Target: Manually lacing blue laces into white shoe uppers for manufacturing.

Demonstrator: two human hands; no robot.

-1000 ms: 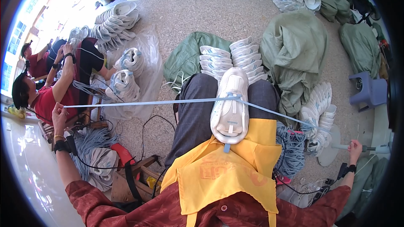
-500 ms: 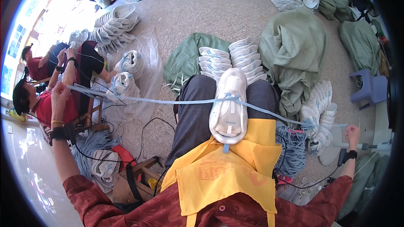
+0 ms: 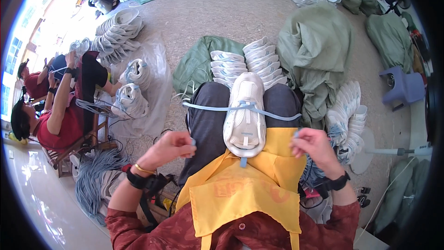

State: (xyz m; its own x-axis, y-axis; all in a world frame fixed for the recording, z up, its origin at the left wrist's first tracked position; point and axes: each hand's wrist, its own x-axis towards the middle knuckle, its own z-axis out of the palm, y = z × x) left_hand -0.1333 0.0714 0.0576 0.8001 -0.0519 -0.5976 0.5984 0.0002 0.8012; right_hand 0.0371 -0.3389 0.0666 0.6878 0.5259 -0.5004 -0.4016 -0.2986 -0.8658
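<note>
A white sneaker (image 3: 246,132) rests upright on my lap, between my knees, its sole end toward my waist hidden underneath. A light blue shoelace (image 3: 212,108) runs across its throat, one part lying out over each knee. My left hand (image 3: 171,150) is left of the shoe, fingers bent and tips pinched, with a small pale blue bit at them that I cannot make out. My right hand (image 3: 314,147) hovers right of the shoe, loosely curled, thumb and fingers apart. Both hands are apart from the visible stretch of lace. A yellow apron (image 3: 249,203) covers my lap.
Stacked white shoes (image 3: 229,67) stand beyond my knees, beside green sacks (image 3: 314,41). Bundles of blue laces (image 3: 99,176) lie at my left. A purple stool (image 3: 401,85) is at the right. Co-workers in red (image 3: 60,125) sit at the left near more shoes (image 3: 132,99).
Both hands have come in from wide apart toward the shoe. The lace, stretched tight out to both sides before, now lies slack over my knees.
</note>
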